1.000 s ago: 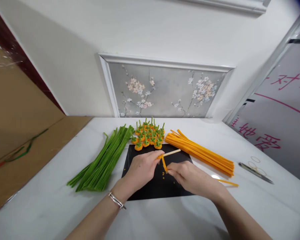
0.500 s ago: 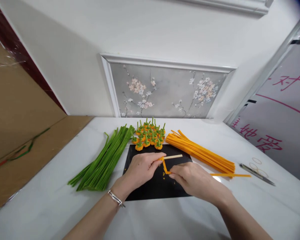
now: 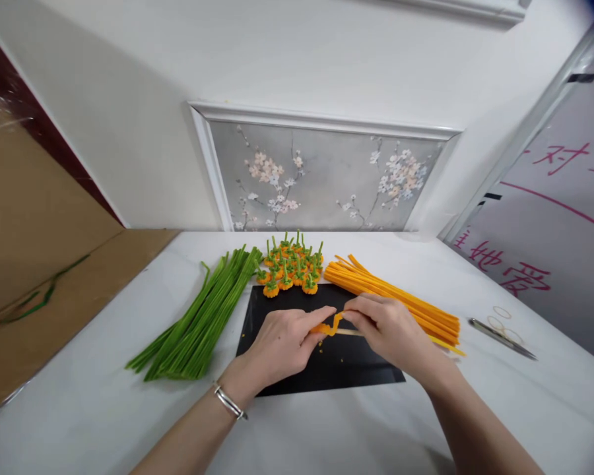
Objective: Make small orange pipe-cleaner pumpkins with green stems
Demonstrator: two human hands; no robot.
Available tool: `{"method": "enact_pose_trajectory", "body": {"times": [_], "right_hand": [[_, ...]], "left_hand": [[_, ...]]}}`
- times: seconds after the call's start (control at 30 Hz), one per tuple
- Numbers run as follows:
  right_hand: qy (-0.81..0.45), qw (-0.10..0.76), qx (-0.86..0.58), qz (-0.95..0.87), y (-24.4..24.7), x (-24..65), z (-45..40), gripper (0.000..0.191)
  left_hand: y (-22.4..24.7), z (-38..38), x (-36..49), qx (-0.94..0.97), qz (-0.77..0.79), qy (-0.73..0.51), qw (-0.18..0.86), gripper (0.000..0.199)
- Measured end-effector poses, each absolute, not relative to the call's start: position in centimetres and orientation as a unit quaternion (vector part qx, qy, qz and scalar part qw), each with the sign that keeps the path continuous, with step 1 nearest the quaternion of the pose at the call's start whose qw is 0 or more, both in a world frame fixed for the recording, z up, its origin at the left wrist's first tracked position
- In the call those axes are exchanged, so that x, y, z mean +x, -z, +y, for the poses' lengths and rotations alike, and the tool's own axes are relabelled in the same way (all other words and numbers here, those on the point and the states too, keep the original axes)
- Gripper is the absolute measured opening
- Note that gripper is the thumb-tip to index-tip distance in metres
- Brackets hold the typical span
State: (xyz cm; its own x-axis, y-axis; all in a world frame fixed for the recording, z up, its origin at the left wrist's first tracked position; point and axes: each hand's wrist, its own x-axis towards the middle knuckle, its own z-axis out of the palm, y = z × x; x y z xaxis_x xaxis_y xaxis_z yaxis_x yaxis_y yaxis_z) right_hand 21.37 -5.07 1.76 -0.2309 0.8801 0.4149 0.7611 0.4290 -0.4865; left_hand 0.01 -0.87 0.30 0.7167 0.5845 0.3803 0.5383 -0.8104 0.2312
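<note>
Over a black mat (image 3: 336, 381), my left hand (image 3: 283, 340) is closed around a thin pale wooden stick (image 3: 349, 332) and the orange pipe cleaner (image 3: 336, 322) coiled on it. My right hand (image 3: 393, 330) pinches the same pipe cleaner just right of the left fingertips, where it bends up off the stick. The strip's free tail passes under the right hand and shows beyond the wrist. The stick's right end is hidden behind the right fingers. Small orange crumbs of fuzz lie on the mat below.
Several small orange pumpkins with green stems (image 3: 293, 269) stand behind the mat. A bundle of green pipe cleaners (image 3: 198, 323) lies left, an orange bundle (image 3: 400, 300) right. Farther right are tweezers (image 3: 502, 338) and thin rings (image 3: 501, 313). A wall panel (image 3: 321, 171) rises behind the table.
My right hand has moved up and away from me, carrying the pipe cleaner from below the stick to above it. My left hand has lowered slightly, still gripping the stick.
</note>
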Motion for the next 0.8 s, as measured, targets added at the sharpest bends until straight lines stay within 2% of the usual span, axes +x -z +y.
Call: {"method": "enact_pose_trajectory", "body": {"times": [0.1,0.33,0.47,0.57,0.8], "right_hand": [[-0.124,0.33,-0.533,-0.769,-1.6,21.9,-4.5,0.021],[-0.257,0.263,-0.526,-0.767,-1.4,22.8,-3.8,0.032],[-0.291,0.219,-0.496,-0.788,-1.2,22.1,-4.1,0.029],[-0.277,0.199,-0.498,-0.797,-0.9,21.3,-4.5,0.027],[-0.191,0.16,-0.482,-0.84,-1.6,20.7,-5.8,0.036]], "left_hand": [[-0.4,-1.2,0.2,0.929,0.294,-0.217,0.061,0.047],[-1.2,-1.8,0.7,0.924,0.287,-0.218,0.124,0.042],[-1.1,-1.5,0.6,0.917,0.286,-0.244,0.135,0.038],[-0.9,-1.1,0.3,0.909,0.287,-0.27,0.131,0.037],[-0.7,-0.5,0.0,0.898,0.312,-0.292,0.1,0.027]]}}
